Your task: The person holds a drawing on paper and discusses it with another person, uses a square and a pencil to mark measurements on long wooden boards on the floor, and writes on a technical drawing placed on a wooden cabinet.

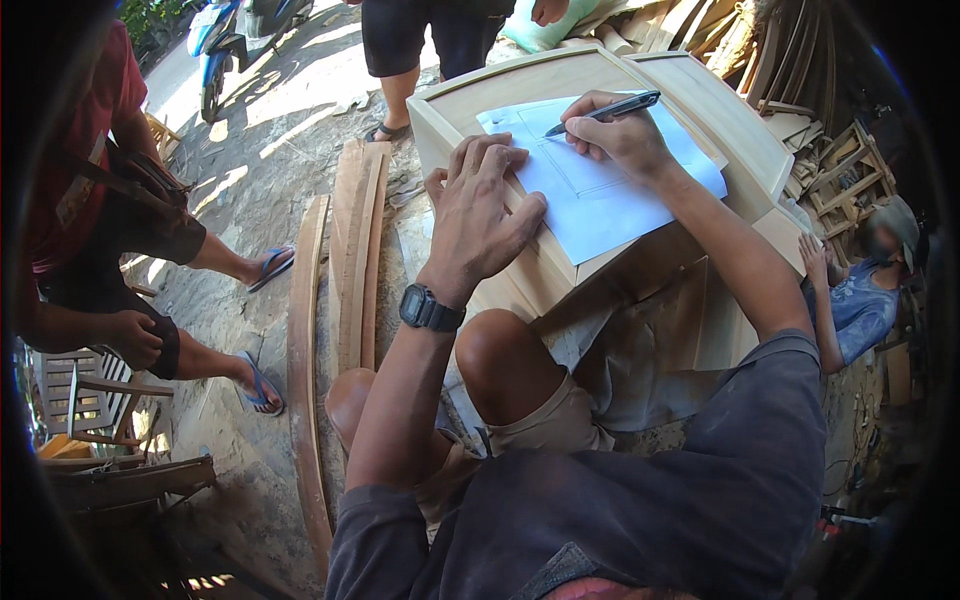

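A white sheet of paper (630,215) lies on a pale wooden piece with framed panels (520,85), which stands in front of my knees. Thin drawn lines form a long angular outline on the sheet. My right hand (618,140) pinches a dark pen (632,103), its tip at or just above the upper part of the paper. At the sheet's left edge rests my left hand (482,215), fingers bent but apart, thumb spread toward the paper. That hand holds nothing, and a black watch is on its wrist.
Long wooden boards (345,260) lie on the ground to the left. Beyond them stands a person in a red shirt (115,85); another person's legs (400,60) are at the far side. A person in a blue shirt (865,300) is at the right, near stacked wood scraps (850,175).
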`<state>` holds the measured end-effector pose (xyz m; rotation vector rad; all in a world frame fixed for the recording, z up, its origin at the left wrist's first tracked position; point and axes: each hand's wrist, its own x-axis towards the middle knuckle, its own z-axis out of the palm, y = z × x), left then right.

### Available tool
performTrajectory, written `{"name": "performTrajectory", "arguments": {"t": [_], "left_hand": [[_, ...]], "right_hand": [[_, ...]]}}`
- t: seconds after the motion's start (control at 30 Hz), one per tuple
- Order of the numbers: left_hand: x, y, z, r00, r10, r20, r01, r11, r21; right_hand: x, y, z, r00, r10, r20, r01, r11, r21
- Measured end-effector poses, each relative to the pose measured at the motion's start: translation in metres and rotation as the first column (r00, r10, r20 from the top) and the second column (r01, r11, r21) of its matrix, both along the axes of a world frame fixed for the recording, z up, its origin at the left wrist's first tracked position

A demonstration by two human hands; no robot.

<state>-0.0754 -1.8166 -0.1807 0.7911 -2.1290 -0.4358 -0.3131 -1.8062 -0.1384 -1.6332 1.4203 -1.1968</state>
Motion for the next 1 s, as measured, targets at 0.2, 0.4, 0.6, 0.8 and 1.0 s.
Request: {"name": "performTrajectory", "arguments": {"t": [0.2,0.4,0.6,0.8,1.0], "left_hand": [[0.001,0.000,-0.001,1.000,-0.010,0.000,0.010,1.000,0.002],[0.000,-0.002,-0.002,1.000,-0.012,0.003,0.012,1.000,0.005],[-0.001,-0.002,0.000,1.000,-0.022,0.004,0.022,1.000,0.009],[0.000,-0.002,0.000,1.000,-0.029,0.005,0.028,0.999,0.021],[-0.001,-0.001,-0.001,0.999,-0.032,-0.005,0.033,0.998,0.049]], "right_hand": [[-0.008,0.000,0.000,0.962,-0.232,0.142,0.233,0.972,0.013],[-0.006,-0.003,0.000,0.940,-0.326,0.100,0.327,0.945,0.014],[-0.031,-0.023,0.004,0.964,-0.174,0.203,0.199,0.974,-0.110],[-0.040,-0.034,-0.002,0.968,-0.136,0.210,0.133,0.991,0.027],[-0.042,-0.038,-0.006,0.973,-0.107,0.205,0.108,0.994,0.008]]}}
